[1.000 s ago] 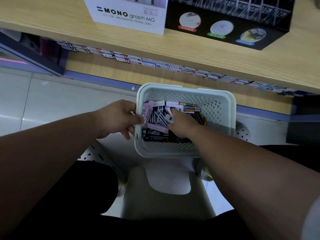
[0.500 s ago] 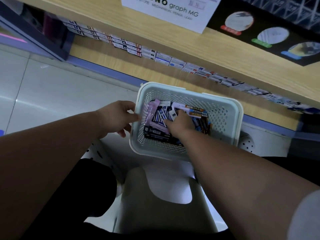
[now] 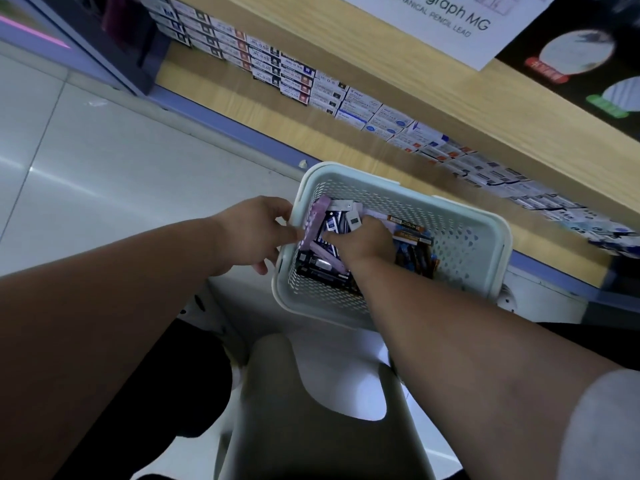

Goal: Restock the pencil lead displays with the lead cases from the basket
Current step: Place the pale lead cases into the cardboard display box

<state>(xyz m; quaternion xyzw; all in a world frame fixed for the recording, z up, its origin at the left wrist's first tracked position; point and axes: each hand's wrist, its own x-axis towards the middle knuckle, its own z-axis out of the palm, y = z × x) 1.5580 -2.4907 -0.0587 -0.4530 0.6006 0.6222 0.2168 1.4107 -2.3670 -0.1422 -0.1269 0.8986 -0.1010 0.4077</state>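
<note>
Sits over a grey stool (image 3: 311, 427), with both bare forearms stretched forward and down across it. Grips the left rim of a pale perforated basket (image 3: 467, 244) with the left hand (image 3: 256, 233): fingers curled close together, thumb at the rim's edge, wrist straight, knuckles turned up. Touches, or nearly touches, a purple case (image 3: 317, 220) that leans upright against the inside of that same wall; cannot tell which. Plunges the right hand (image 3: 367, 240) into the basket from above, back of the hand up, fingers bent down and bunched among the lead cases (image 3: 322, 268). Hides the fingertips in the pile, so cannot tell whether any 1 case is pinched. Leaves the cases heaped loosely in the left and middle of the basket, dark ones below, orange-labelled ones to the right of the hand. Faces, beyond the basket, a wooden shelf (image 3: 346, 140) lined with small boxes (image 3: 298, 77) in stacked rows. Looks up, farther still, at a white sign (image 3: 443, 22) reading "graph MG" on the level above.
</note>
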